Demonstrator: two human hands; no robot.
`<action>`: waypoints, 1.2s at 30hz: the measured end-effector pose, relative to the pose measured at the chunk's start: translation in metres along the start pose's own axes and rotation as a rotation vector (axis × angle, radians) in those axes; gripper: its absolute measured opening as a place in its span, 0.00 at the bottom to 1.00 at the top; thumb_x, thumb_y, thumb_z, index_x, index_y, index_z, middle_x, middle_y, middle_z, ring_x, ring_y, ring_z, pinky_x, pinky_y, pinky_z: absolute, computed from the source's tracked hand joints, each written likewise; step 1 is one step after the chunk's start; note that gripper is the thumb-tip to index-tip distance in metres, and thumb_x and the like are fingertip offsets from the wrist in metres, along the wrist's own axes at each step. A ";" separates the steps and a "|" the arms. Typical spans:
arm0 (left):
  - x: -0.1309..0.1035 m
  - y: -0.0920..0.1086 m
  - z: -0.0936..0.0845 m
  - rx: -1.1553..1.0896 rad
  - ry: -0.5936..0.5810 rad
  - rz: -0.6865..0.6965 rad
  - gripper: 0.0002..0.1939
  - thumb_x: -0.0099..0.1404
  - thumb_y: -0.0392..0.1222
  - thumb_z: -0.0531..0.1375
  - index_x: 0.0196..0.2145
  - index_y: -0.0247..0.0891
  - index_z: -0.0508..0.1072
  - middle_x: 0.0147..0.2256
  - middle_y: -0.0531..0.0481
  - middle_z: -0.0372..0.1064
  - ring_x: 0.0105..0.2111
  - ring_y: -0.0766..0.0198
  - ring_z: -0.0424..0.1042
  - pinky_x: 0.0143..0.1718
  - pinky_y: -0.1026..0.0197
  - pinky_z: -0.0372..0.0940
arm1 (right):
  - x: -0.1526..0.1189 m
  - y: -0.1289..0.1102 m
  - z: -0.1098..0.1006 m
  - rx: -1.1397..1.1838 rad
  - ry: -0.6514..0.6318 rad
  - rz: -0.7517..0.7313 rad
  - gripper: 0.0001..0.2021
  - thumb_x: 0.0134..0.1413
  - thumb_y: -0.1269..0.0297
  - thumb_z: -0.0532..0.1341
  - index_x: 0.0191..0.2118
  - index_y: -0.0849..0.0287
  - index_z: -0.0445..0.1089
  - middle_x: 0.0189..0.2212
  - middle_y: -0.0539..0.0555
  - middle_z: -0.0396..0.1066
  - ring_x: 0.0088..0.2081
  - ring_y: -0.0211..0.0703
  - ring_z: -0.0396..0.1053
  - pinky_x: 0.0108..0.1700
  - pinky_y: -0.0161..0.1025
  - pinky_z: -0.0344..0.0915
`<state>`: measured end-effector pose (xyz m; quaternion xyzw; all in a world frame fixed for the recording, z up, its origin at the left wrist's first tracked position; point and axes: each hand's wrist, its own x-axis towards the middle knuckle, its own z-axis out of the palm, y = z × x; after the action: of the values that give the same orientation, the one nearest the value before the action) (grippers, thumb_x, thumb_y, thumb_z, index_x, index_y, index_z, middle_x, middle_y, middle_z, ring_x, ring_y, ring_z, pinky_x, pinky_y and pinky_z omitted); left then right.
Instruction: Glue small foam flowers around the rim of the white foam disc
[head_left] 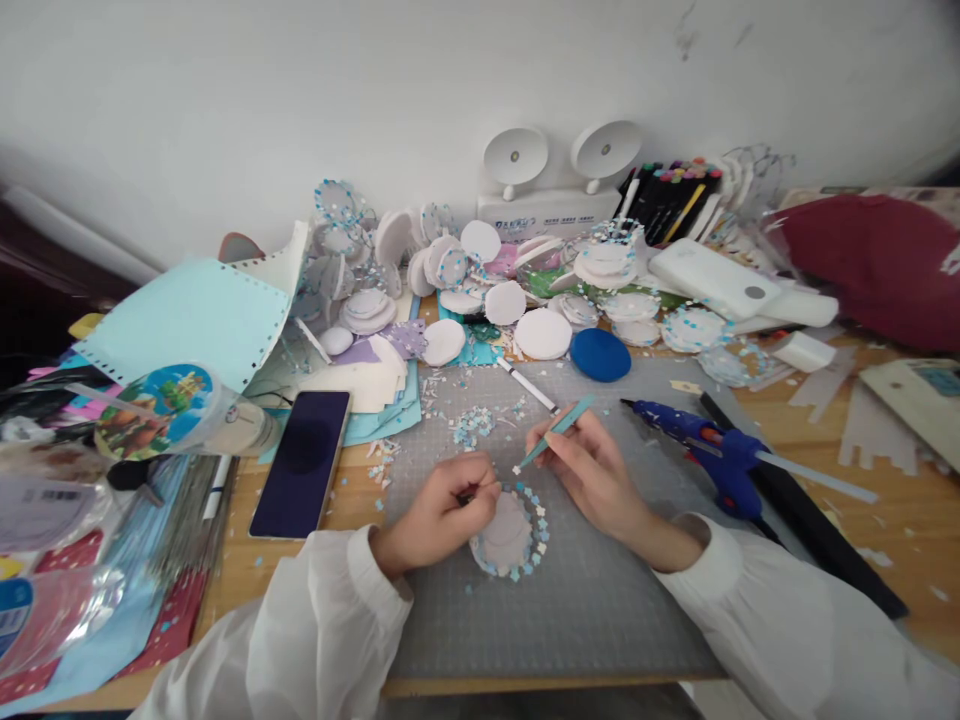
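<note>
A pale round disc (504, 532) lies on the grey cutting mat, ringed along its edge by small blue and white star-like pieces. My left hand (450, 503) is closed in a pinch over the disc's upper left edge; what its fingertips hold is hidden. In my right hand (589, 465) is a pair of teal tweezers (559, 430), slanting down to the left. At their tip sits a tiny white piece (517, 470), just above the disc. Beyond both hands is a loose pile of small blue and white pieces (474, 424).
A blue glue gun (705, 440) lies on the right, beside a black strip (825, 540). On the left are a phone (301, 465) and a tipped plastic cup (217, 415). White discs (544, 333), a blue lid (600, 355) and a marker (527, 385) lie beyond my hands.
</note>
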<state>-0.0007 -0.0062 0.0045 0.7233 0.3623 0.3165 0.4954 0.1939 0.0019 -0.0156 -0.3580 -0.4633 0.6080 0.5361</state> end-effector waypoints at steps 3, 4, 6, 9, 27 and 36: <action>0.000 0.000 0.000 -0.004 -0.002 -0.005 0.14 0.65 0.35 0.51 0.21 0.37 0.54 0.22 0.56 0.51 0.24 0.70 0.53 0.27 0.66 0.51 | -0.003 -0.001 0.000 -0.003 -0.012 0.012 0.03 0.60 0.62 0.59 0.37 0.54 0.64 0.33 0.49 0.72 0.32 0.36 0.67 0.36 0.36 0.63; 0.001 0.000 0.000 -0.009 -0.001 -0.007 0.14 0.64 0.34 0.51 0.21 0.37 0.54 0.22 0.56 0.51 0.24 0.70 0.53 0.27 0.66 0.51 | -0.003 -0.001 -0.001 -0.010 -0.021 0.014 0.03 0.60 0.63 0.58 0.37 0.54 0.64 0.34 0.49 0.72 0.33 0.36 0.67 0.36 0.36 0.63; 0.001 0.000 0.000 -0.024 0.002 -0.006 0.14 0.64 0.34 0.51 0.21 0.37 0.54 0.22 0.56 0.51 0.24 0.70 0.52 0.27 0.66 0.50 | -0.005 -0.002 -0.002 -0.020 -0.043 0.015 0.02 0.61 0.63 0.58 0.37 0.54 0.64 0.34 0.49 0.72 0.33 0.36 0.66 0.36 0.36 0.63; 0.001 0.001 0.000 -0.032 0.002 -0.006 0.14 0.64 0.34 0.51 0.21 0.37 0.54 0.22 0.56 0.51 0.23 0.70 0.52 0.27 0.66 0.50 | -0.006 -0.002 -0.002 -0.027 -0.059 0.014 0.03 0.61 0.63 0.58 0.36 0.54 0.64 0.34 0.49 0.71 0.33 0.36 0.66 0.36 0.36 0.62; 0.002 -0.001 0.000 0.012 -0.020 -0.013 0.13 0.64 0.33 0.50 0.22 0.37 0.55 0.22 0.56 0.52 0.24 0.69 0.54 0.28 0.65 0.51 | -0.006 -0.003 0.000 -0.075 -0.052 0.000 0.02 0.61 0.63 0.57 0.38 0.53 0.64 0.35 0.50 0.71 0.35 0.38 0.67 0.37 0.37 0.63; 0.002 0.000 0.000 0.028 -0.037 -0.001 0.14 0.65 0.35 0.50 0.22 0.37 0.54 0.22 0.56 0.52 0.24 0.69 0.53 0.28 0.65 0.51 | -0.007 -0.004 -0.001 -0.105 -0.059 0.003 0.03 0.61 0.62 0.57 0.38 0.53 0.63 0.34 0.49 0.70 0.34 0.37 0.65 0.37 0.37 0.62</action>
<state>0.0004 -0.0050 0.0045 0.7359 0.3576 0.2977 0.4919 0.1968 -0.0045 -0.0129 -0.3682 -0.5098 0.5940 0.5017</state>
